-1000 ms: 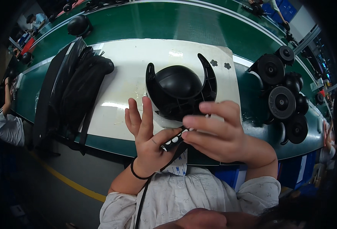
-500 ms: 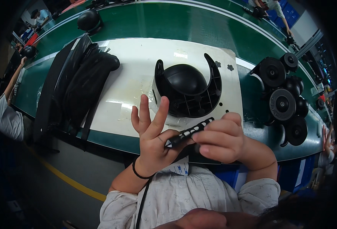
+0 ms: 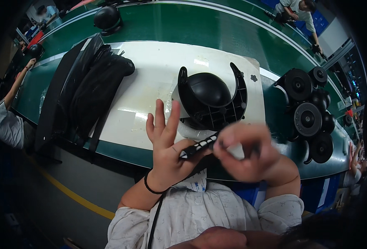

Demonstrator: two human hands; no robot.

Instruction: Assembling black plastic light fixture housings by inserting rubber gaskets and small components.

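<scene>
Black strip with white pads (image 3: 198, 146): held above the table's near edge between both hands. Left hand (image 3: 166, 145): fingers spread, thumb pinning one end. Right hand (image 3: 245, 151): blurred, closed on the other end. Black domed part (image 3: 210, 99): on white mat (image 3: 150, 83). Table (image 3: 200, 29): green. Black round parts (image 3: 308, 112): stacked at right.

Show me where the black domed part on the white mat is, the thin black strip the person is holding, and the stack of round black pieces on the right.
Black domed part (image 3: 206, 93): head view, on top of the dome.
Thin black strip (image 3: 198, 146): head view, mid-length, between the hands.
Round black pieces (image 3: 307, 119): head view, on one disc's face.
</scene>
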